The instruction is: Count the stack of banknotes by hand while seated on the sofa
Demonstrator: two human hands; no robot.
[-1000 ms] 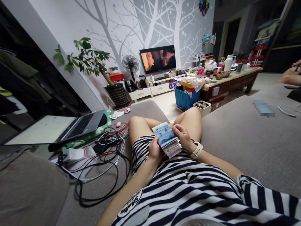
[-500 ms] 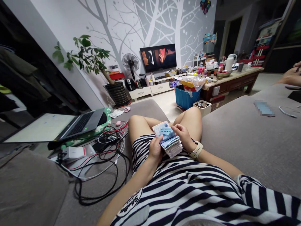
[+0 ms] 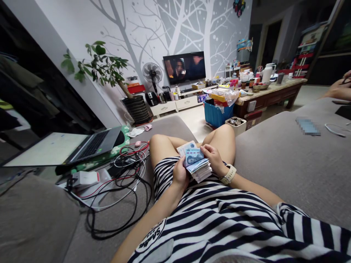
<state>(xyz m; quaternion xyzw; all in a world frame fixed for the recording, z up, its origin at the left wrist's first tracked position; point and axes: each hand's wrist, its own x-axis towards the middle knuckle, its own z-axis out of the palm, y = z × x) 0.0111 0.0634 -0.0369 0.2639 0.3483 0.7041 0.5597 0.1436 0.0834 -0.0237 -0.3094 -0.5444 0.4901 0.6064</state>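
Observation:
A thick wad of folded banknotes [image 3: 201,171] rests in my left hand [image 3: 180,171], above my lap. The fingers and thumb of that hand are closed round its left side. Upright at the front of the wad stands a blue banknote [image 3: 193,157] printed with a portrait. My right hand [image 3: 214,157], with a pale watch on its wrist, pinches the upper right corner of this blue note. Behind it a paler note [image 3: 184,149] sticks out to the upper left.
On the sofa [image 3: 274,157] to my left lie tangled cables [image 3: 131,182] and an open laptop [image 3: 90,144]. A phone-like blurred object [image 3: 308,126] lies to the right. Ahead are a blue bin [image 3: 216,114] and a cluttered table [image 3: 287,87]. Another person's limb [image 3: 336,89] shows at far right.
The blue note now stands flatter toward me with its portrait in fuller view, and my left thumb has slid off its face. My right hand has barely moved.

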